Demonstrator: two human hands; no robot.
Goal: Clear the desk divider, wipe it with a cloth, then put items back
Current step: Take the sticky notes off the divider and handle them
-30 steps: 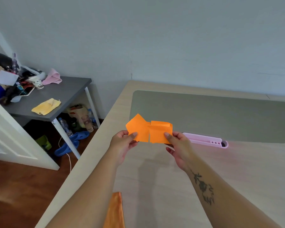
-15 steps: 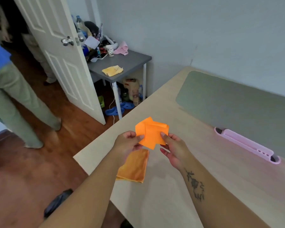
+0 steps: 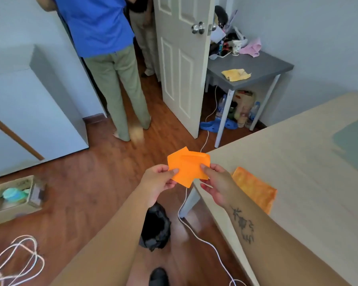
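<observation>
Both hands hold a small stack of orange paper notes [image 3: 188,169] in the air, just off the left corner of the light wooden desk [image 3: 310,182]. My left hand [image 3: 157,183] pinches the stack's left edge and my right hand [image 3: 215,182] pinches its right edge. An orange cloth [image 3: 255,188] lies flat on the desk close to that corner, right behind my right hand. The pink desk divider is out of view.
A person in a blue shirt [image 3: 103,58] stands on the wooden floor by the open white door [image 3: 182,65]. A grey side table [image 3: 250,69] carries a yellow cloth [image 3: 236,74] and clutter. A black bag [image 3: 155,228], white cables [image 3: 205,240] and a cardboard box [image 3: 12,200] lie on the floor.
The view has swung left, away from the desk and the pink divider toward the door and floor. The two halves of the orange notes have come together into one overlapping stack.
</observation>
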